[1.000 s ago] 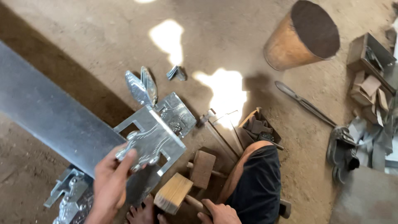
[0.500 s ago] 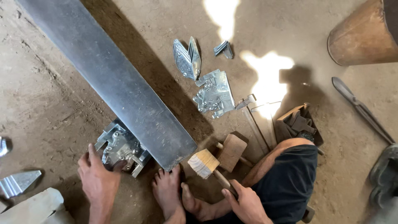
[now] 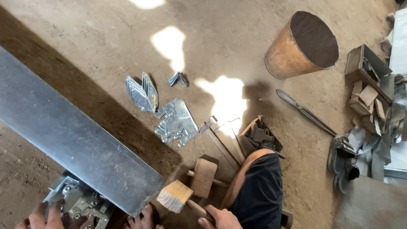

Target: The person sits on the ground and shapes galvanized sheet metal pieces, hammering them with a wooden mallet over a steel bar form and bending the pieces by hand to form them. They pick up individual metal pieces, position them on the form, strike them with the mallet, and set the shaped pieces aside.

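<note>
At the bottom edge of the view, the right hand (image 3: 222, 218) is curled into a fist around the handle of a wooden mallet (image 3: 174, 196), fingers wrapped tight, knuckles up. The mallet's handle runs from the hand up and to the left, and its pale block head sits just beside the lower end of the long metal sheet (image 3: 72, 140), pointing its cut face toward that sheet. The left hand (image 3: 42, 217) lies low at the bottom left, mostly cut off by the frame; its fingers are spread and rest on a stamped metal bracket (image 3: 78, 201) that pokes out from under the sheet. Whether those fingers grip the bracket or only press on it I cannot tell.

The sheet is a long grey strip lying on the dirt floor (image 3: 85, 42), its long axis running from the upper left edge down to the right, ending just left of the mallet head. Bare toes (image 3: 142, 218) show just below the sheet's lower end. A second mallet (image 3: 203, 177) lies right of the sheet's end, touching the person's knee (image 3: 250, 169). Further up-right of the sheet lie more stamped metal pieces (image 3: 176, 123), and well apart a rusty bucket (image 3: 303, 44) on its side.
</note>
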